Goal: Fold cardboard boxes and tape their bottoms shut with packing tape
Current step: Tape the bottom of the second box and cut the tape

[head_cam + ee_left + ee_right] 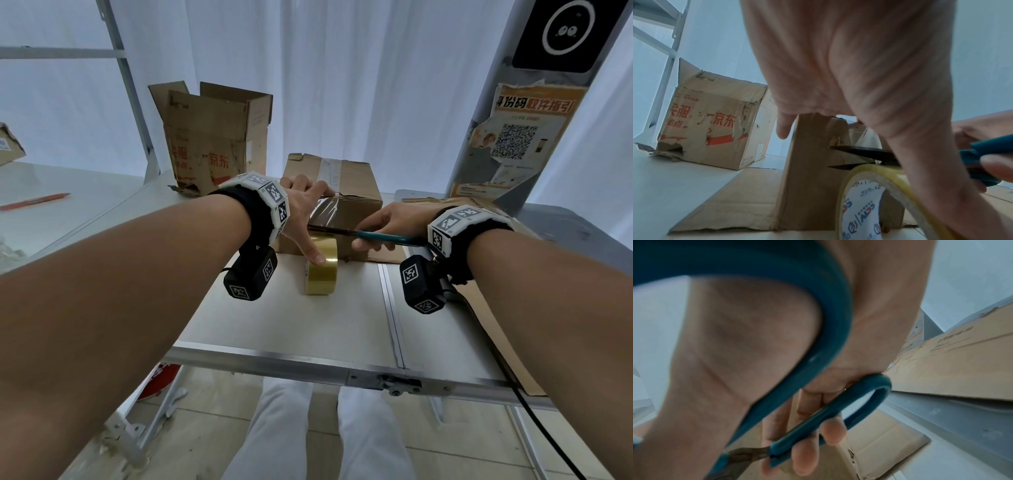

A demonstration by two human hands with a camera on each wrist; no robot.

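Note:
A small brown cardboard box (pixel 356 205) (pixel 807 178) stands on the white table (pixel 274 325). In front of it a roll of yellowish packing tape (pixel 322 274) (pixel 865 203) stands on edge. A clear strip of tape (pixel 325 212) runs from the box top down to the roll. My left hand (pixel 305 212) (pixel 838 65) spans both, with fingers resting on the box top and the thumb pressing on the roll. My right hand (pixel 394 219) grips teal-handled scissors (pixel 376 236) (pixel 818 418), and their dark blades (pixel 859 151) are parted around the strip.
A torn, open box with red print (pixel 212 144) (pixel 711 129) stands at the back left. Flat cardboard (pixel 496 325) lies on the table's right side under my right arm. A grey pillar with a poster (pixel 513 137) rises at the back right. The table's metal front edge (pixel 308 363) is near me.

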